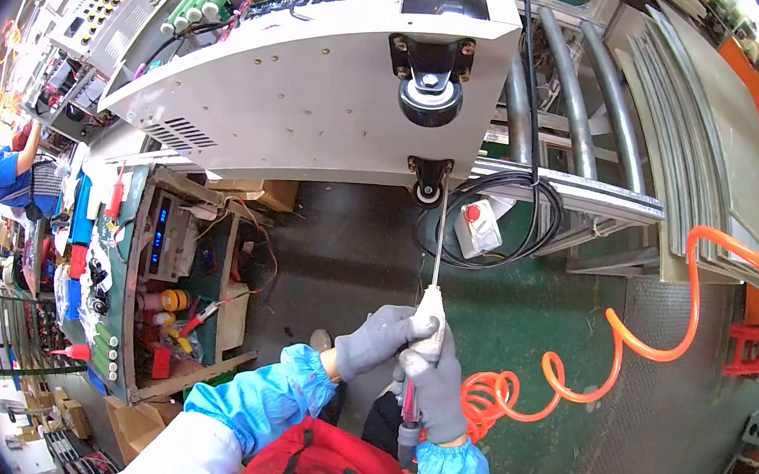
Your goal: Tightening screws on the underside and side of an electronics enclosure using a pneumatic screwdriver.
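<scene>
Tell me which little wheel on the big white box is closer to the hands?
The lower caster, at the white cabinet's bottom edge, right above the screwdriver tip. The bigger black caster sits higher up, farther from both gloved hands.

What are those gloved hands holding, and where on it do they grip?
Both hands, left and right, hold a long screwdriver-like tool by its whitish handle; its thin shaft points up toward the tipped white cabinet.

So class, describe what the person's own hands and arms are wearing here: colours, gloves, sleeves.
Both the left hand and the right hand wear grey knitted gloves. Both forearms are covered by light blue sleeves, gathered at the wrists, where they meet the gloves.
</scene>
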Available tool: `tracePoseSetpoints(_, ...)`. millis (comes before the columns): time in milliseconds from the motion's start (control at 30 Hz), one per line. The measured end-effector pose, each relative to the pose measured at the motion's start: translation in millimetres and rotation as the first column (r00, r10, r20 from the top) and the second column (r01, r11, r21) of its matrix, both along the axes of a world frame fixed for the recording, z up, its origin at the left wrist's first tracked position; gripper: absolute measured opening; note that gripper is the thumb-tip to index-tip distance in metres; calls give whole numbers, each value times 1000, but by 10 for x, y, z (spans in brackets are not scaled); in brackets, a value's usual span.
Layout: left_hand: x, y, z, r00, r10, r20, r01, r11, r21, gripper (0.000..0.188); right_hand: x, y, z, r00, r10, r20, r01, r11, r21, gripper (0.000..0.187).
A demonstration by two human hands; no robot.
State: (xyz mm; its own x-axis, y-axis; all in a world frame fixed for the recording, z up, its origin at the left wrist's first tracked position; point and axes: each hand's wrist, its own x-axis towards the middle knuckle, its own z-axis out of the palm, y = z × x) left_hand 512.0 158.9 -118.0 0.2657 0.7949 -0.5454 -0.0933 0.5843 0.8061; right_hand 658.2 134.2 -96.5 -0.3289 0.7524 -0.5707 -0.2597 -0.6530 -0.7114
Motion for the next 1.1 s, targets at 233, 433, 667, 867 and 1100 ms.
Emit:
tracePoseSetpoints(233,37,-46,-129,981,74,177,-58,994,-94,46,-38,-15,-137,935,-29,353,-82,952,295,80)
tracePoseSetpoints(433,20,-40,-161,999,16,34,-15,1000,-27,44,-40,-9,-99,962,-63,266,-12,962,272,76)
tracePoseSetpoints(667,32,-40,-146,985,67,161,-60,997,-47,41,-48,-10,-163,957,-64,282,-25,952,304,75)
tracePoseSetpoints(867,-14,-21,-67,986,55,159,-44,996,-72,40,-92,-5,-126,964,-85,251,6,955,298,74)
tracePoseSetpoints(1100,-1,11,-57,994,29,102,-26,999,-36,42,-85,-10,-164,959,-92,268,2,948,319,74)
